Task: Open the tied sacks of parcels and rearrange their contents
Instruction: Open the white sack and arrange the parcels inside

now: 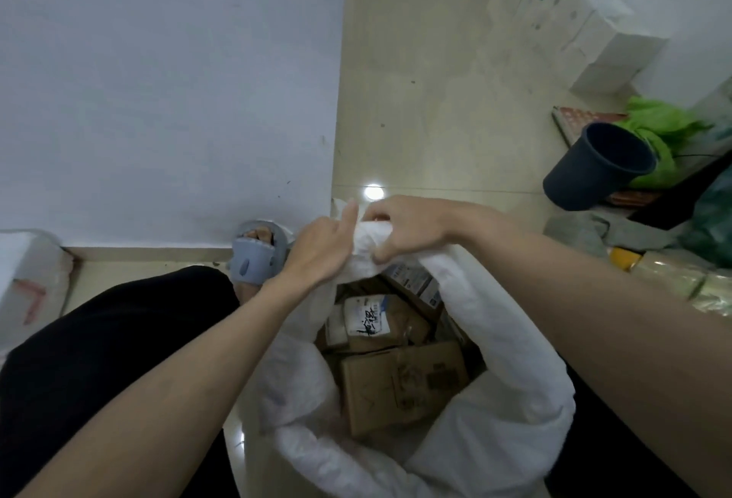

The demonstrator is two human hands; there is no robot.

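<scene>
Standing on the floor (416, 101) between the legs: white woven sack (495, 339), mouth already open and rolled into a thick cuff, long axis upright. Both hands on the far rim, close together; left hand (323, 250) pinching the fabric, right hand (410, 226) curled over the rolled edge. Directly below and nearer than the hands, brown cardboard parcels (400, 382), labelled, packed loosely at angles. Probably next: reaching straight down, either hand equally near.

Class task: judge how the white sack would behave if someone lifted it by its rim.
The white sack is probably floppy: its rim bunches where the left hand and right hand grip it. It likely lifts heavy, being packed with cardboard parcels. Its base would probably sag.
</scene>
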